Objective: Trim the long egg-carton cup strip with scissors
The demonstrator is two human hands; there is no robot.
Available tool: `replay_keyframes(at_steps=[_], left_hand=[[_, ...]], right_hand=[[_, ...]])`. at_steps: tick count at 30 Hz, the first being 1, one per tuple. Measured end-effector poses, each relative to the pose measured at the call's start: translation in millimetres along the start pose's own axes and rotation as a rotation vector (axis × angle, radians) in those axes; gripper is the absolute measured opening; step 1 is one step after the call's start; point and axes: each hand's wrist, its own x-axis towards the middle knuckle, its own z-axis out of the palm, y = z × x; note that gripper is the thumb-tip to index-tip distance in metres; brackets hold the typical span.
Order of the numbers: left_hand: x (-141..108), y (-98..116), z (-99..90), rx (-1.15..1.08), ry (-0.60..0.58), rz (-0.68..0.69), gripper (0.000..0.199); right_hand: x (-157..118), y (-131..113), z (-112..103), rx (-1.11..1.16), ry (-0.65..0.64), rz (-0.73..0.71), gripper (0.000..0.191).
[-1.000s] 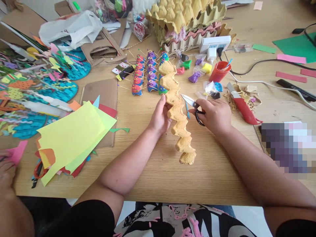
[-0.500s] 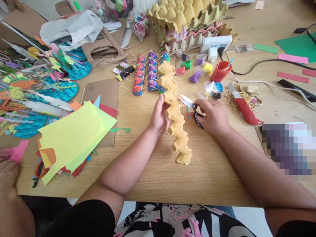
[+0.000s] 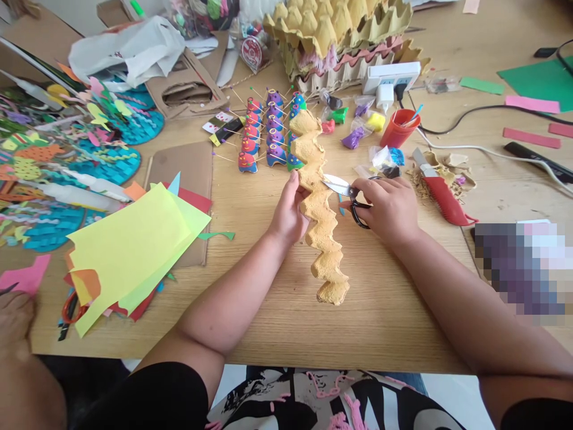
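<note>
My left hand [image 3: 292, 206] grips a long strip of yellow egg carton [image 3: 320, 215] by its left side, thumb on top and fingers tucked beneath. The bumpy strip runs lengthwise in front of me, above the table. In my right hand [image 3: 388, 206] is a pair of scissors [image 3: 358, 209] with black handles. Their blades point left and meet the strip's right edge, a little above its middle. Behind the strip stand rows of painted carton caterpillars [image 3: 276, 134] in red, purple and blue-green, with pins sticking out; the strip partly covers the nearest blue-green one.
Yellow and green paper sheets [image 3: 134, 239] lie on brown cardboard at left. Another person's hand [image 3: 15, 316] is at the left edge with pink paper. Egg trays [image 3: 340, 36], a power strip [image 3: 391, 77], a red cup [image 3: 400, 128] and a red-handled knife [image 3: 447, 194] lie beyond.
The scissors have moved slightly left, so their blades now reach the carton strip's edge. The strip has tilted a little in my left hand. At far left, the other person's pink paper has shifted.
</note>
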Motion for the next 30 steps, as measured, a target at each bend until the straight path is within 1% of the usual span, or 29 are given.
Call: replay_keyframes(at_steps=[4, 11, 16, 21, 25, 27, 30], left_hand=[[-0.3, -0.6, -2.1, 0.008, -0.029, 0.012, 0.046], [0.0, -2.4, -5.6, -0.030, -0.088, 0.025, 0.041], [0.1, -2.6, -4.8, 0.026, -0.042, 0.021, 0.042], [0.0, -2.1, -4.9, -0.002, -0.069, 0.027, 0.043], [-0.2, -1.4, -5.4, -0.013, -0.043, 0.000, 0.042], [-0.5, -1.0, -5.2, 0.006, -0.056, 0.000, 0.042], [-0.6, -1.0, -4.5, 0.013, -0.107, 0.036, 0.042]], right_hand=[[0.3, -1.3, -1.8, -0.026, -0.015, 0.024, 0.057], [0.6, -3.6, -5.4, -0.048, -0.016, 0.044, 0.053], [1.0, -4.2, -6.6, -0.055, -0.024, 0.055, 0.056], [0.7, -4.0, -6.1, -0.077, -0.014, 0.041, 0.058], [0.8, -4.7, -7.1, -0.069, -0.021, 0.046, 0.059], [0.7, -5.0, -7.7, -0.055, -0.019, 0.048, 0.059], [0.4, -4.0, -7.5, -0.027, -0.007, 0.060, 0.058]])
